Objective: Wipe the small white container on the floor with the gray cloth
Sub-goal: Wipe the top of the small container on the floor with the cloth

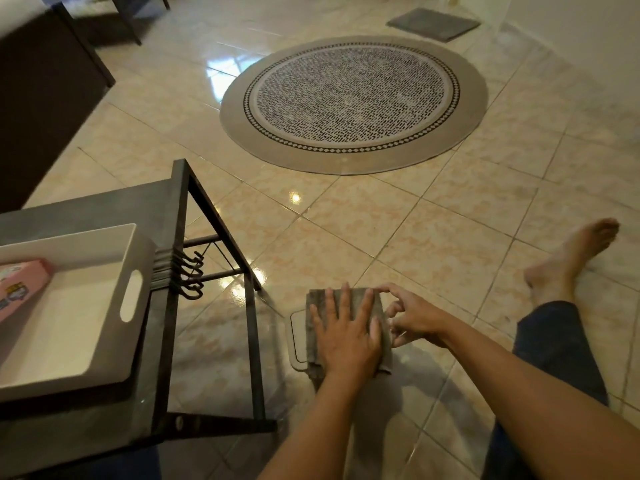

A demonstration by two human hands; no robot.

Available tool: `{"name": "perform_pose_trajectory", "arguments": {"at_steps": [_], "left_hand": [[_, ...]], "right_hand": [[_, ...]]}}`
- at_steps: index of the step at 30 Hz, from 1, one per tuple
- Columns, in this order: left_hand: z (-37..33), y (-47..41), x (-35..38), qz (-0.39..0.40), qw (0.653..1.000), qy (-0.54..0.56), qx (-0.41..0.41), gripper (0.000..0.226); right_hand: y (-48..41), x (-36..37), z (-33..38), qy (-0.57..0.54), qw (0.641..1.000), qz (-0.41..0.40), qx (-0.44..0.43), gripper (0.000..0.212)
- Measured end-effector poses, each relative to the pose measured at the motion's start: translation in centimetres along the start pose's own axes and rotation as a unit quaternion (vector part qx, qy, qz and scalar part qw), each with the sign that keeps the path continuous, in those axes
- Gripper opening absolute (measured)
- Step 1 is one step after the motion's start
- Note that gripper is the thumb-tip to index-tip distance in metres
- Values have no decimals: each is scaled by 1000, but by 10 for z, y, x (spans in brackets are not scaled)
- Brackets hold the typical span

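The small white container (297, 336) lies on the tiled floor in front of me, and only its left edge shows. The gray cloth (315, 299) is spread over the top of it. My left hand (346, 336) lies flat on the cloth, fingers spread, pressing it onto the container. My right hand (414, 317) is at the container's right side, its fingers curled around that edge. The cloth and my hands hide the rest of the container.
A dark metal-framed table (180, 237) stands close on the left, one leg beside the container. On it sits a white tray (131, 296) with a pink box (20, 285). A round patterned rug (353, 102) lies ahead. My outstretched leg and bare foot (575, 258) lie to the right.
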State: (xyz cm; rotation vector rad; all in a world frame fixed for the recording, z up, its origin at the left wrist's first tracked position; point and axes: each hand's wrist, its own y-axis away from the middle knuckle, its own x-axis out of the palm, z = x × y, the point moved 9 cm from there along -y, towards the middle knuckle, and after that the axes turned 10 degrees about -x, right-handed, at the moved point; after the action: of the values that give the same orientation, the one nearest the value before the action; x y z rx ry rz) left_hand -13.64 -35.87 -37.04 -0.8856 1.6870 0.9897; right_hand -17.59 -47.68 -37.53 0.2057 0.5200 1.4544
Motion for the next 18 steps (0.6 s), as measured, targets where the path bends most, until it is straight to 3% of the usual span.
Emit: {"name": "perform_pose_trajectory", "arguments": {"at_steps": [4,9,13,18], "left_hand": [[45,13,-7,-34,994,18,-102,65],[-4,12,2,6,1000,-5,7,57],[51,3,-6,-22,993,11,-118,61],[-5,17,6,9,1000,-7,4,56]], "right_hand": [[2,1,1,-1,1000,-4,1,67],[-1,2,1,-5,1000,2,4,67],[2,2,1,10,1000,-9,2,64],[1,4,2,-13,1000,0,5,68]]}}
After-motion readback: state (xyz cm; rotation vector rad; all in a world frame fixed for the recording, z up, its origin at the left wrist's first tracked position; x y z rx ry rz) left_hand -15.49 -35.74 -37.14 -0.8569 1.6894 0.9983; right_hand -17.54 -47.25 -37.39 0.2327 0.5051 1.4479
